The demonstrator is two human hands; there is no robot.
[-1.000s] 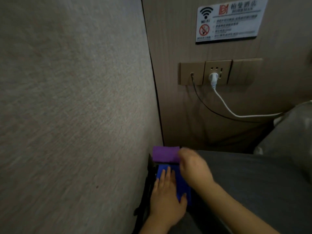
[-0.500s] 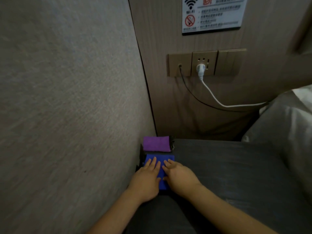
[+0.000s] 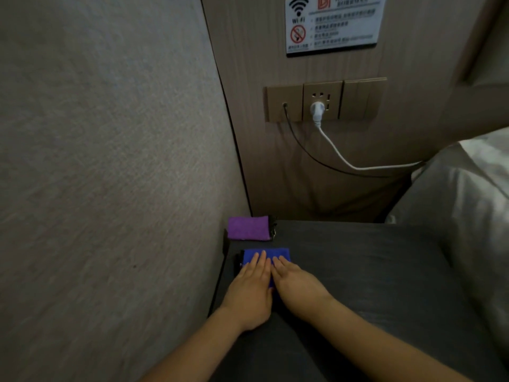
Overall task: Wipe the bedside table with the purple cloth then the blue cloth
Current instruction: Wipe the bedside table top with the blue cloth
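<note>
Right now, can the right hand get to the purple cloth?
Probably yes. The right hand lies flat on the blue cloth beside the left hand, holding nothing. The purple cloth sits just beyond, by the wall, with only bare table between.

The dark grey, flat-topped bedside table [image 3: 358, 271] carries two folded cloths by its left edge — a purple terry cloth [image 3: 248, 228] at the back, a blue one [image 3: 271, 255] just in front.

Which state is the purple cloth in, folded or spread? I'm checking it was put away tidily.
Folded. The purple cloth lies as a compact thick rectangle at the bedside table's back corner, untouched by either hand.
</note>
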